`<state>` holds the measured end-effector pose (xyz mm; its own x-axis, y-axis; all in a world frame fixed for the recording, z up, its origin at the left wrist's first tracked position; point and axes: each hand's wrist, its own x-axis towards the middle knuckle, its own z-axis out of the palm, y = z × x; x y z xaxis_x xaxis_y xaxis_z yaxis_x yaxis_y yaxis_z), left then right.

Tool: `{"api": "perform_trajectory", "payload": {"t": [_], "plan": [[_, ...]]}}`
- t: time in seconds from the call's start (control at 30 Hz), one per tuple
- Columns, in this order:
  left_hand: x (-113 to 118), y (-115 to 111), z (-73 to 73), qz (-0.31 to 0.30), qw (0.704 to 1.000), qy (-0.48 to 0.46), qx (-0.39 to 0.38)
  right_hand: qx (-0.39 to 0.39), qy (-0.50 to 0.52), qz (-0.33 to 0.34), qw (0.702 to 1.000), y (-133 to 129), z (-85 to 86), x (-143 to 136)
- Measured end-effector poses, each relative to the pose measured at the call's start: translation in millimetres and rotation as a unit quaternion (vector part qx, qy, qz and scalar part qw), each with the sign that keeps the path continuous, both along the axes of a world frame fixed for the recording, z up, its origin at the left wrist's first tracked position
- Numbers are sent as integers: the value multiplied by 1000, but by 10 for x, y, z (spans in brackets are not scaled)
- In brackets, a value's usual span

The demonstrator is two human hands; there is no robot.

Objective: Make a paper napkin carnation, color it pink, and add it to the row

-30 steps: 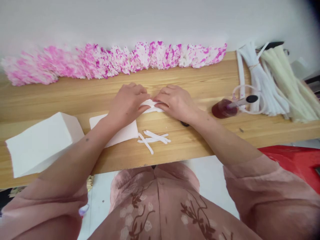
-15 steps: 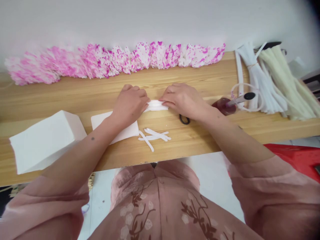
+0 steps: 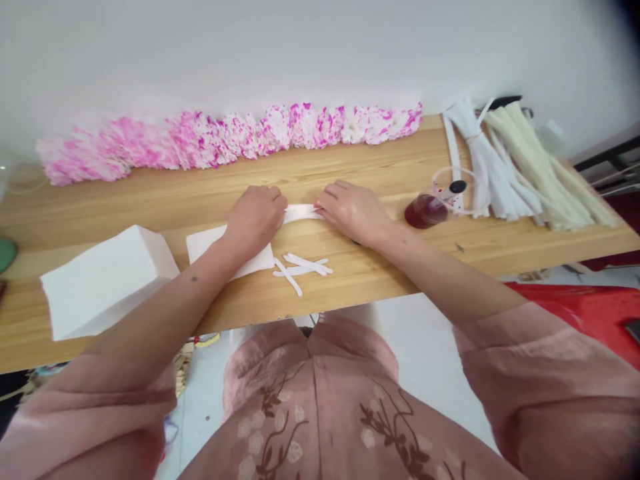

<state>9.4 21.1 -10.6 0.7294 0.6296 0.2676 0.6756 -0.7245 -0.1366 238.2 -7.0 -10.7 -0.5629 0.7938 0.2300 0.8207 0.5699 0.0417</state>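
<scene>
My left hand (image 3: 257, 217) and my right hand (image 3: 353, 210) each pinch one end of a folded white paper strip (image 3: 301, 213). The strip spans the short gap between them, just above the tabletop or resting on it; I cannot tell which. Its ends are hidden under my curled fingers. Beneath my left forearm lies a flat white paper piece (image 3: 205, 245), partly covered. Several short white fuzzy stems (image 3: 306, 267) lie crossed on the wood in front of the strip. Under my right wrist only a sliver of a black loop shows.
A big stack of white paper (image 3: 95, 287) stands at the left. Pink-and-white ruffled paper flowers (image 3: 210, 140) line the wall. To the right are a bottle of dark red liquid (image 3: 425, 211), a white stem bundle (image 3: 483, 160) and a cream bundle (image 3: 545, 167).
The camera view has shifted a little. Between my hands the paper strip looks narrower and more pressed together. The black loop near my right wrist is now mostly covered.
</scene>
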Motion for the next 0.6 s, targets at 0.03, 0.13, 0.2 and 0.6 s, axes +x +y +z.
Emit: {"api": "perform_trajectory", "payload": {"t": [0.03, 0.13, 0.2, 0.6], "plan": [[-1, 1, -9, -6, 1000, 6, 10, 13, -10, 6, 1000, -7, -9, -2], [-2, -7, -4, -22, 999, 38, 28, 28, -28, 19, 999, -21, -7, -10], [-1, -17, 19, -39, 997, 60, 35, 24, -34, 26, 999, -31, 15, -16], [-59, -38, 43, -25, 999, 27, -8, 10, -2, 13, 1000, -57, -7, 45]]}}
